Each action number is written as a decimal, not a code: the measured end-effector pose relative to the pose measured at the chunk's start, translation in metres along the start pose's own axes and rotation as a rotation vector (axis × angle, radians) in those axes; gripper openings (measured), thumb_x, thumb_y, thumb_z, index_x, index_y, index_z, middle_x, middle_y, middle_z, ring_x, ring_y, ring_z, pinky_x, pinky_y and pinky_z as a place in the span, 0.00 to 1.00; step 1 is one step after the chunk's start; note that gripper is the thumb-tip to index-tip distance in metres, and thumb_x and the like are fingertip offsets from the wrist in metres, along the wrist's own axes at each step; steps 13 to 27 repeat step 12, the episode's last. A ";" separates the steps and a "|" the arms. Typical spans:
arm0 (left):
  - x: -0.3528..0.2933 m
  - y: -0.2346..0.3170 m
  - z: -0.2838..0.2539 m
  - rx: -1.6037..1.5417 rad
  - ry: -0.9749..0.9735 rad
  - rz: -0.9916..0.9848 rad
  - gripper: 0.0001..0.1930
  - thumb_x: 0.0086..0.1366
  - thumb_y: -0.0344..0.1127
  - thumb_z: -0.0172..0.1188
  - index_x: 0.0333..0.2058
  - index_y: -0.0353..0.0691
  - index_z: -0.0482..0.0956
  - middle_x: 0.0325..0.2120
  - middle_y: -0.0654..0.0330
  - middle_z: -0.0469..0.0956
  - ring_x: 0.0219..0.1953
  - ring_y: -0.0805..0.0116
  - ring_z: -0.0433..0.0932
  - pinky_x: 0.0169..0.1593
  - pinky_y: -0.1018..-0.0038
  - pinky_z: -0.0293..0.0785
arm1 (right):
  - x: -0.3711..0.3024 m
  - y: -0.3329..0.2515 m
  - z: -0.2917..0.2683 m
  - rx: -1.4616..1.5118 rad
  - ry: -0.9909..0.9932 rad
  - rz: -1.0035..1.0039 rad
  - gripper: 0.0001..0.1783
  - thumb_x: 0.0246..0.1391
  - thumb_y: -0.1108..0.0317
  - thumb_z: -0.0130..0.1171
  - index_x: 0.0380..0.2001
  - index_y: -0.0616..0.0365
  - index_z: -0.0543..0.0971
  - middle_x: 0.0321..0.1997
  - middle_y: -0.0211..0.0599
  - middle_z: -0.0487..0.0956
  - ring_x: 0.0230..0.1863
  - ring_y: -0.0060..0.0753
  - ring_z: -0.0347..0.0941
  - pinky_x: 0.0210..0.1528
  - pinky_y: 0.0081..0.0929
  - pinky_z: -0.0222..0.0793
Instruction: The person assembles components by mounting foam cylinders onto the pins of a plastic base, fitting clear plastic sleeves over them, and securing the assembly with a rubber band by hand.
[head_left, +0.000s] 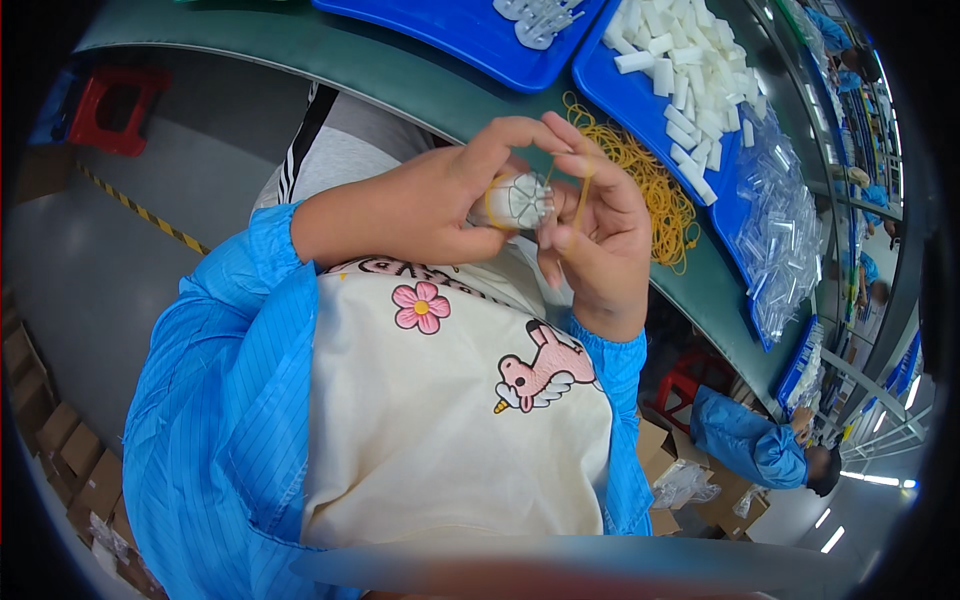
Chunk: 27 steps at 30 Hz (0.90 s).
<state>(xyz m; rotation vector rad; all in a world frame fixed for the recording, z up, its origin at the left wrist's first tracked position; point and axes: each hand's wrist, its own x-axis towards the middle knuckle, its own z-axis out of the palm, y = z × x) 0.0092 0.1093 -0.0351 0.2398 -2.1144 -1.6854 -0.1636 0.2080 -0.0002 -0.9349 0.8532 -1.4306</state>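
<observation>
A small round bundle of clear plastic pieces (522,200) sits in the grip of my left hand (440,195), its end facing up and to the right. Thumb and fingers wrap its sides, and a yellow band shows around it. Close against the bundle's right side, my right hand (605,225) has its fingers bent around a yellow rubber band (583,195), which looks stretched between finger and thumb. The fingertips of both hands meet above the bundle. Part of the bundle is hidden behind the fingers.
Loose yellow rubber bands (645,165) are heaped on the green table (390,50). Blue trays hold white tubes (690,75), clear plastic pieces (780,220) and translucent parts (540,18). A red stool (118,105) stands left; a co-worker (755,440) in blue is at lower right.
</observation>
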 end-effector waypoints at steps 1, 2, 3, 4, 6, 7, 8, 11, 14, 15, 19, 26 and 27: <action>0.000 -0.001 0.000 0.041 0.002 -0.028 0.38 0.54 0.21 0.58 0.60 0.42 0.49 0.46 0.50 0.72 0.50 0.56 0.77 0.51 0.65 0.74 | 0.002 -0.006 0.000 -0.191 -0.022 0.005 0.26 0.46 0.84 0.60 0.52 0.60 0.73 0.70 0.48 0.59 0.35 0.18 0.70 0.23 0.11 0.71; 0.000 -0.003 0.001 0.038 0.003 -0.027 0.38 0.54 0.21 0.58 0.60 0.42 0.49 0.46 0.50 0.72 0.50 0.56 0.77 0.51 0.65 0.74 | 0.003 -0.008 0.002 -0.193 -0.021 0.007 0.26 0.46 0.84 0.60 0.52 0.60 0.73 0.70 0.48 0.59 0.35 0.18 0.70 0.23 0.11 0.71; 0.001 -0.004 0.002 0.092 0.054 -0.012 0.37 0.54 0.24 0.60 0.59 0.41 0.49 0.43 0.48 0.74 0.46 0.50 0.78 0.47 0.63 0.75 | 0.004 -0.010 0.006 -0.399 -0.006 0.010 0.26 0.45 0.82 0.62 0.51 0.60 0.74 0.67 0.46 0.62 0.35 0.18 0.70 0.24 0.11 0.71; 0.002 -0.006 0.003 0.146 0.106 0.002 0.37 0.54 0.27 0.62 0.58 0.41 0.49 0.39 0.46 0.76 0.42 0.44 0.79 0.44 0.61 0.77 | 0.005 -0.010 0.009 -0.605 0.007 0.014 0.25 0.45 0.80 0.64 0.50 0.60 0.74 0.64 0.45 0.65 0.35 0.19 0.70 0.25 0.12 0.72; 0.001 -0.009 0.004 0.241 0.123 0.046 0.36 0.54 0.27 0.62 0.57 0.41 0.50 0.41 0.46 0.75 0.43 0.43 0.79 0.44 0.60 0.77 | 0.004 -0.003 0.011 -0.702 0.007 0.002 0.25 0.44 0.79 0.65 0.49 0.59 0.74 0.60 0.42 0.67 0.35 0.21 0.70 0.27 0.14 0.72; -0.001 -0.011 0.004 0.337 0.139 0.087 0.36 0.54 0.28 0.63 0.56 0.41 0.50 0.42 0.45 0.75 0.44 0.43 0.79 0.45 0.59 0.77 | 0.004 0.000 0.011 -0.795 0.008 -0.010 0.24 0.44 0.77 0.66 0.47 0.59 0.74 0.56 0.40 0.70 0.35 0.23 0.70 0.28 0.15 0.73; -0.002 -0.014 0.005 0.339 0.142 0.086 0.36 0.54 0.28 0.63 0.56 0.41 0.50 0.42 0.45 0.75 0.44 0.43 0.79 0.45 0.59 0.77 | 0.005 0.000 0.010 -0.795 0.005 -0.010 0.24 0.44 0.77 0.66 0.47 0.59 0.74 0.56 0.40 0.70 0.35 0.23 0.70 0.28 0.15 0.73; -0.007 -0.018 0.006 0.262 0.034 0.002 0.37 0.53 0.30 0.67 0.55 0.41 0.50 0.53 0.42 0.67 0.48 0.45 0.78 0.51 0.60 0.75 | 0.005 -0.004 0.003 -0.959 -0.126 0.095 0.22 0.45 0.74 0.67 0.45 0.57 0.74 0.50 0.37 0.71 0.38 0.32 0.72 0.35 0.20 0.75; -0.007 -0.016 0.003 0.226 -0.027 -0.073 0.39 0.53 0.32 0.69 0.55 0.41 0.50 0.59 0.40 0.62 0.50 0.47 0.77 0.54 0.60 0.74 | 0.007 -0.010 0.003 -0.983 -0.159 0.108 0.23 0.44 0.72 0.68 0.45 0.57 0.74 0.51 0.37 0.71 0.41 0.34 0.73 0.37 0.21 0.75; -0.007 -0.016 0.003 0.226 -0.027 -0.073 0.39 0.53 0.32 0.69 0.55 0.41 0.50 0.59 0.40 0.62 0.50 0.47 0.77 0.54 0.60 0.74 | 0.007 -0.010 0.003 -0.983 -0.159 0.108 0.23 0.44 0.72 0.68 0.45 0.57 0.74 0.51 0.37 0.71 0.41 0.34 0.73 0.37 0.21 0.75; -0.007 -0.016 0.003 0.226 -0.027 -0.073 0.39 0.53 0.32 0.69 0.55 0.41 0.50 0.59 0.40 0.62 0.50 0.47 0.77 0.54 0.60 0.74 | 0.007 -0.010 0.003 -0.983 -0.159 0.108 0.23 0.44 0.72 0.68 0.45 0.57 0.74 0.51 0.37 0.71 0.41 0.34 0.73 0.37 0.21 0.75; -0.007 -0.016 0.003 0.226 -0.027 -0.073 0.39 0.53 0.32 0.69 0.55 0.41 0.50 0.59 0.40 0.62 0.50 0.47 0.77 0.54 0.60 0.74 | 0.007 -0.010 0.003 -0.983 -0.159 0.108 0.23 0.44 0.72 0.68 0.45 0.57 0.74 0.51 0.37 0.71 0.41 0.34 0.73 0.37 0.21 0.75; -0.007 -0.016 0.003 0.226 -0.027 -0.073 0.39 0.53 0.32 0.69 0.55 0.41 0.50 0.59 0.40 0.62 0.50 0.47 0.77 0.54 0.60 0.74 | 0.007 -0.010 0.003 -0.983 -0.159 0.108 0.23 0.44 0.72 0.68 0.45 0.57 0.74 0.51 0.37 0.71 0.41 0.34 0.73 0.37 0.21 0.75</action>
